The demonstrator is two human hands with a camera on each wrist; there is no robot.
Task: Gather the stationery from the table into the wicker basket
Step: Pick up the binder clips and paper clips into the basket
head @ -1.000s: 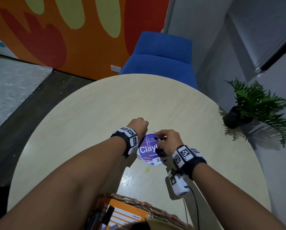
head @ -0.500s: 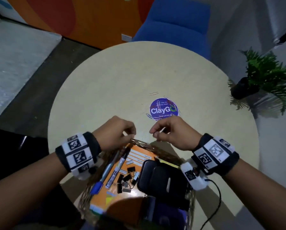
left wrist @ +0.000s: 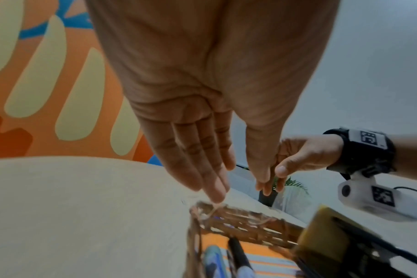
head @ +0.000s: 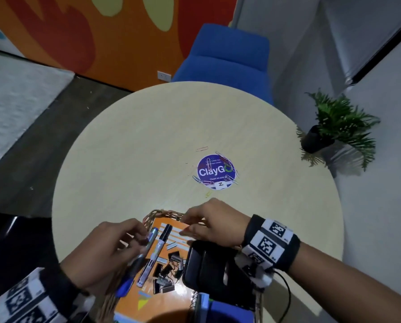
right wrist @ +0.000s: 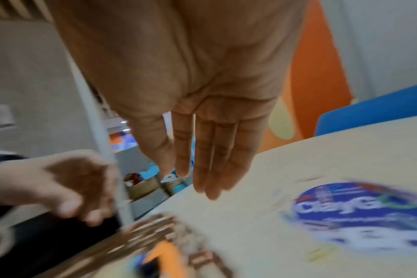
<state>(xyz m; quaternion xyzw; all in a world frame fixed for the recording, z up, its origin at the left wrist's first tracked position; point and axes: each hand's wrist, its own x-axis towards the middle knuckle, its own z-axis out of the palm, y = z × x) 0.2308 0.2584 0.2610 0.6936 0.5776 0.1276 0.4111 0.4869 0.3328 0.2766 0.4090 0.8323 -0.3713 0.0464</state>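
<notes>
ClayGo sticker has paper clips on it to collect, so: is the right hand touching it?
Apart. The head view shows a strip of bare table between the right hand, over the wicker basket, and the ClayGo sticker.

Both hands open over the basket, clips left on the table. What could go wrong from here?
1. Paper clips around the sticker lie flat and thin; the pale yellow one could easily be missed.
2. The basket sits near the table edge; reaching forward might nudge it off.
</notes>
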